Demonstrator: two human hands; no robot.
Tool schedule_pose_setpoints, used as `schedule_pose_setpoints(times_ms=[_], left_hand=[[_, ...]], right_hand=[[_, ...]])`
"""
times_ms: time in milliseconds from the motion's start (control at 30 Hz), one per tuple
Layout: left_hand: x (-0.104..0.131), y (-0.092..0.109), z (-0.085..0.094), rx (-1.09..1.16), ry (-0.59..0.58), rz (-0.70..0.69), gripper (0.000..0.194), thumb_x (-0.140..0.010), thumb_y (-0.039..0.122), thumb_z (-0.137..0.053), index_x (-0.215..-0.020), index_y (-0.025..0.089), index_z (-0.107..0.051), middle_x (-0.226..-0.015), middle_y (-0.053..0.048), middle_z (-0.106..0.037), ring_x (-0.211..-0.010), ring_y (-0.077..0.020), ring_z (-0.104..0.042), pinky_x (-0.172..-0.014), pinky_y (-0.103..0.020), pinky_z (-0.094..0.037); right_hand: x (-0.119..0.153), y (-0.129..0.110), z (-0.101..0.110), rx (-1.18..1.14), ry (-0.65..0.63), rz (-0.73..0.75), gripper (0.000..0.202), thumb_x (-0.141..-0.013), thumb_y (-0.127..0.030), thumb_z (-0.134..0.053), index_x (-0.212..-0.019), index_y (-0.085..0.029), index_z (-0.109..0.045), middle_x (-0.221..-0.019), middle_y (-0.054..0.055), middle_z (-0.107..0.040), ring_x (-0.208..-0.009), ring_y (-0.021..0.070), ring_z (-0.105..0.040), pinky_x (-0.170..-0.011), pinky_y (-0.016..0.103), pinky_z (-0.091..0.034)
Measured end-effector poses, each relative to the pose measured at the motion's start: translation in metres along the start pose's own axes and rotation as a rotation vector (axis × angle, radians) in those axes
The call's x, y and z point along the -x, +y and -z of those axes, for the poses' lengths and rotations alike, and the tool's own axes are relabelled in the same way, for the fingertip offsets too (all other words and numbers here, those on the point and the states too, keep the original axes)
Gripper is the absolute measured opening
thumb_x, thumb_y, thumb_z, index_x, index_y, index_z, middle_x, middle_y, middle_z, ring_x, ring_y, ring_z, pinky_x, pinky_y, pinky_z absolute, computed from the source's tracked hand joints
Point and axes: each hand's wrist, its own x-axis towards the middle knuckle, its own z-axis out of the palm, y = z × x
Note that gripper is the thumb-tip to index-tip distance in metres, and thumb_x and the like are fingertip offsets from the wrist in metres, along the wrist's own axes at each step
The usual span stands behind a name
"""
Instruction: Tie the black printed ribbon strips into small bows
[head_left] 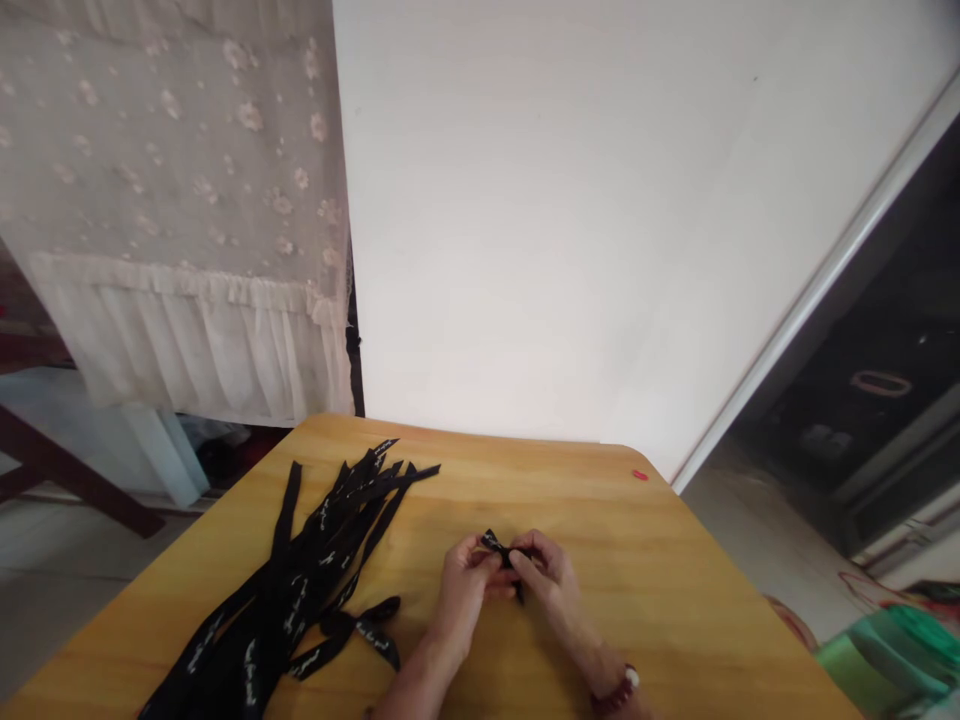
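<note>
While black ribbons (300,590) are lying beside you, your left fingers (491,562) and right fingers (517,556) are pinching a small bow (501,548). You are working above the counter (600,600).

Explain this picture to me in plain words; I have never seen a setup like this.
There is no robot here, just a person working with two bare hands. The single picture comes from a camera worn on the head, looking forward and down, so the forearms enter from the bottom edge.

The left hand and the right hand meet over a wooden table, their fingers pinching a small dark ribbon piece between them. Its exact shape is partly hidden by the fingers. A bracelet circles the right wrist.

On the left side of the tabletop lies a loose pile of black ribbons with pale lettering. Near the far right corner is a small red object, too small to identify. Behind are a pale surface and a lace curtain.
</note>
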Motion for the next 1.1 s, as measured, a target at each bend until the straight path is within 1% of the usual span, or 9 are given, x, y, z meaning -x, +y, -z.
schedule_pose_setpoints(times_ms=[200, 333, 433, 533, 633, 700, 800, 933, 1100], left_hand=[[0.000, 0.000, -0.002, -0.046, -0.061, 0.015, 0.023, -0.058, 0.026, -0.065, -0.071, 0.014, -0.051, -0.061, -0.003, -0.064, -0.053, -0.0182, -0.063, -0.047, -0.025, -0.049], [0.001, 0.000, -0.003, -0.078, -0.078, 0.007, 0.022, -0.058, 0.026, -0.065, -0.070, 0.014, -0.050, -0.059, -0.002, -0.063, -0.052, -0.0177, -0.063, -0.047, -0.025, -0.049], [0.000, -0.001, -0.003, -0.100, -0.092, 0.033, 0.024, -0.057, 0.028, -0.064, -0.070, 0.014, -0.049, -0.060, -0.002, -0.061, -0.047, -0.0177, -0.062, -0.041, -0.025, -0.047], [0.000, 0.002, 0.000, -0.131, -0.040, 0.009, 0.025, -0.059, 0.032, -0.062, -0.072, 0.013, -0.051, -0.070, -0.004, -0.062, -0.039, -0.0145, -0.058, -0.033, -0.022, -0.042], [0.002, 0.008, 0.002, -0.132, 0.047, -0.083, 0.026, -0.062, 0.032, -0.058, -0.078, 0.012, -0.053, -0.089, -0.009, -0.061, -0.035, -0.0092, -0.055, -0.032, -0.021, -0.041], [0.003, 0.011, 0.001, -0.131, 0.056, -0.107, 0.027, -0.062, 0.030, -0.058, -0.082, 0.012, -0.053, -0.094, -0.009, -0.059, -0.034, -0.0080, -0.054, -0.032, -0.021, -0.041], [0.005, 0.011, -0.002, -0.128, 0.006, -0.081, 0.024, -0.061, 0.024, -0.058, -0.081, 0.012, -0.054, -0.086, -0.006, -0.060, -0.036, -0.0094, -0.054, -0.033, -0.022, -0.042], [0.003, 0.006, -0.004, -0.092, -0.061, -0.021, 0.021, -0.055, 0.020, -0.063, -0.072, 0.011, -0.055, -0.067, -0.002, -0.060, -0.046, -0.0137, -0.058, -0.037, -0.023, -0.045], [0.000, 0.002, -0.002, -0.045, -0.064, -0.015, 0.019, -0.052, 0.018, -0.067, -0.065, 0.011, -0.056, -0.051, 0.002, -0.056, -0.045, -0.0094, -0.052, -0.048, -0.025, -0.049]], right_hand=[[0.000, -0.001, -0.002, -0.020, 0.009, 0.031, 0.016, -0.067, -0.033, -0.059, -0.068, -0.018, -0.055, -0.064, 0.000, -0.054, -0.062, 0.0144, -0.051, -0.054, 0.023, -0.040], [-0.001, 0.002, -0.001, -0.005, -0.021, 0.025, 0.015, -0.066, -0.030, -0.059, -0.061, -0.017, -0.054, -0.058, -0.001, -0.051, -0.056, 0.0128, -0.047, -0.051, 0.022, -0.037], [-0.002, 0.004, 0.000, -0.028, 0.012, 0.013, 0.016, -0.067, -0.031, -0.058, -0.059, -0.017, -0.053, -0.055, -0.002, -0.050, -0.053, 0.0120, -0.046, -0.051, 0.022, -0.036], [-0.002, 0.003, 0.000, 0.000, 0.055, 0.023, 0.017, -0.069, -0.032, -0.056, -0.061, -0.017, -0.053, -0.058, -0.001, -0.053, -0.057, 0.0132, -0.047, -0.054, 0.022, -0.037], [-0.003, -0.001, 0.002, 0.099, 0.088, 0.030, 0.017, -0.070, -0.032, -0.056, -0.063, -0.016, -0.054, -0.059, 0.000, -0.053, -0.057, 0.0133, -0.047, -0.053, 0.022, -0.036], [-0.003, -0.001, 0.002, 0.153, 0.102, 0.037, 0.017, -0.069, -0.032, -0.057, -0.063, -0.016, -0.054, -0.057, -0.001, -0.052, -0.055, 0.0127, -0.046, -0.050, 0.021, -0.035], [-0.003, 0.000, 0.001, 0.154, 0.094, 0.047, 0.018, -0.070, -0.033, -0.057, -0.065, -0.016, -0.055, -0.058, 0.000, -0.053, -0.055, 0.0128, -0.047, -0.050, 0.021, -0.036], [-0.002, 0.005, -0.001, 0.084, 0.063, 0.021, 0.021, -0.069, -0.035, -0.057, -0.064, -0.016, -0.055, -0.052, -0.002, -0.052, -0.049, 0.0109, -0.047, -0.047, 0.021, -0.037], [-0.002, 0.008, -0.006, -0.002, 0.052, -0.011, 0.024, -0.066, -0.038, -0.061, -0.065, -0.015, -0.055, -0.056, -0.001, -0.055, -0.047, 0.0100, -0.049, -0.045, 0.021, -0.040]])
